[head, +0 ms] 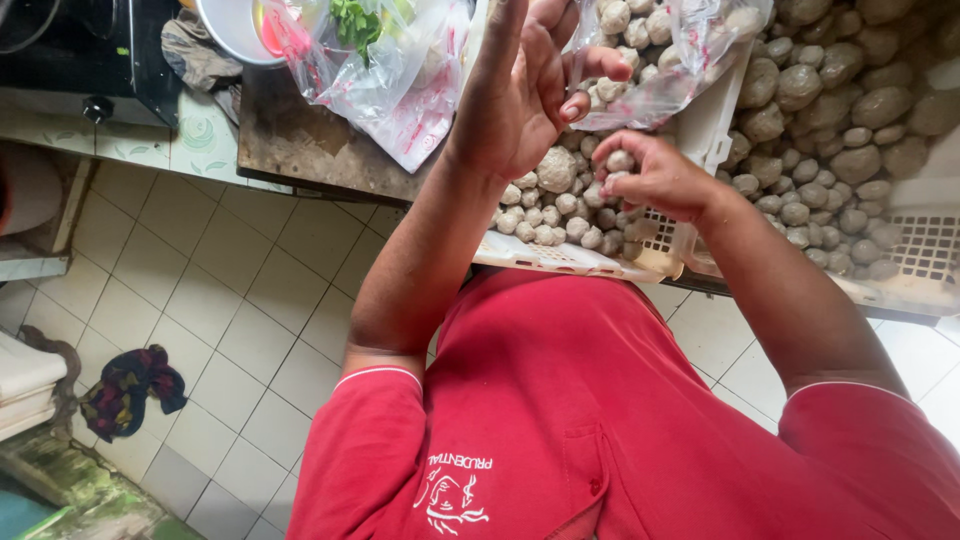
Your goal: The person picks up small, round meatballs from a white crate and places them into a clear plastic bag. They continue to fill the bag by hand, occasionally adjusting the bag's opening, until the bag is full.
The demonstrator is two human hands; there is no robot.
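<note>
A clear plastic bag (665, 70) half full of grey meatballs hangs at the top of my view, and my left hand (525, 95) pinches its edge between thumb and curled fingers, the other fingers raised and loose. To the left of it, another clear bag with red print (400, 90) lies slumped on the dark worktop (300, 140), with green leaves inside, beside the rim of a white bowl (235, 35).

The worktop's front edge runs just ahead of my red shirt (600, 420). Below it to the left the pale tiled floor (200, 290) lies open, apart from a dark crumpled cloth (130, 388) well off to the side.

My right hand (655, 178) is cupped, palm down, fingers closed around several small meatballs (560, 205) in the white slotted tray (560, 258) directly under the bag. More, larger meatballs fill a second white tray (920, 250) to the right, touching the first.
</note>
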